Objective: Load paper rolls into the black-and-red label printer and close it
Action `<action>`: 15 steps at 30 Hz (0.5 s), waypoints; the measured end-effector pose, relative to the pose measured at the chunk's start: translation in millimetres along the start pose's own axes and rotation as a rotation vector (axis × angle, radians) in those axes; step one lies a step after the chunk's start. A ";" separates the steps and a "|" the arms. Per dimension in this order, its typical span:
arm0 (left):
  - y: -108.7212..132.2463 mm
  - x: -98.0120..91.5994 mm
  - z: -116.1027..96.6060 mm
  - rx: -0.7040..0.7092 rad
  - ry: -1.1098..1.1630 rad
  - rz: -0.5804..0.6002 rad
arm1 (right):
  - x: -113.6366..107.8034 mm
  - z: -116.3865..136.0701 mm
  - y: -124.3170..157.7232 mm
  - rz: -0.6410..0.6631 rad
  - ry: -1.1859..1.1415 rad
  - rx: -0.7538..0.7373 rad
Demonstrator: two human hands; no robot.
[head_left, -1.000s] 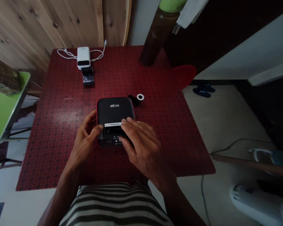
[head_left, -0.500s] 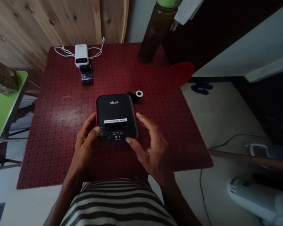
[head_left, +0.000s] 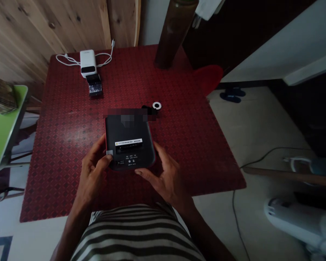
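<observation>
A black receipt printer (head_left: 129, 130) with red sides sits between my hands, its slot and buttons facing me. A white label strip with a warning mark runs above the slot; the printer's far edge is blurred out. My left hand (head_left: 93, 165) grips its left side, thumb on the near left corner. Along the right side lie the fingers of my right hand (head_left: 165, 174), partly hidden, with the thumb at the near edge. Just past the printer's far right corner are a white ring-shaped roll (head_left: 157, 105) and a small black item (head_left: 147, 110).
On the red patterned table (head_left: 195, 145), a white device (head_left: 88, 61) with a white cable and a black flap stands at the back left. A tall brown bottle (head_left: 174, 34) is at the back. A red stool (head_left: 210, 78) shows beyond the right edge, and a green table (head_left: 2, 137) at left.
My right hand has closed in from beside the printer onto its right side. My left hand keeps its grip. The view has shifted slightly.
</observation>
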State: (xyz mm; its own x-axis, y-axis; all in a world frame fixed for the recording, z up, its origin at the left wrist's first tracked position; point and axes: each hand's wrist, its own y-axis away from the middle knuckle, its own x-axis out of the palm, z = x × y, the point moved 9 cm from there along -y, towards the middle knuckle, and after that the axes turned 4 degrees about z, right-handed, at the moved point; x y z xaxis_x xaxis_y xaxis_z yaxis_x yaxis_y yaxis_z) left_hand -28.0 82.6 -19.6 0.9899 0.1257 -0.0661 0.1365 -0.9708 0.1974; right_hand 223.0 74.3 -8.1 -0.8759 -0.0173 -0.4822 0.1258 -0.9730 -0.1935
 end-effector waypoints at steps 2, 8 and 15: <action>1.8 -0.6 2.3 -0.002 0.008 0.005 | -0.1 1.0 1.7 0.017 0.023 0.002; 1.9 -2.1 8.0 -0.002 0.032 0.021 | 0.1 0.8 4.3 0.036 0.060 0.005; 1.2 0.3 4.8 -0.068 0.088 -0.005 | 1.6 -1.7 5.9 0.021 0.093 -0.023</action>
State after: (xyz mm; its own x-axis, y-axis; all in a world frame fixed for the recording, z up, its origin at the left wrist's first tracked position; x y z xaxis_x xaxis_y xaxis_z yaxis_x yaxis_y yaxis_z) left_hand -27.7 80.5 -24.1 0.9884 0.1508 0.0188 0.1406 -0.9545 0.2631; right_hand 223.1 68.9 -11.5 -0.8259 -0.0147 -0.5636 0.1549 -0.9671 -0.2018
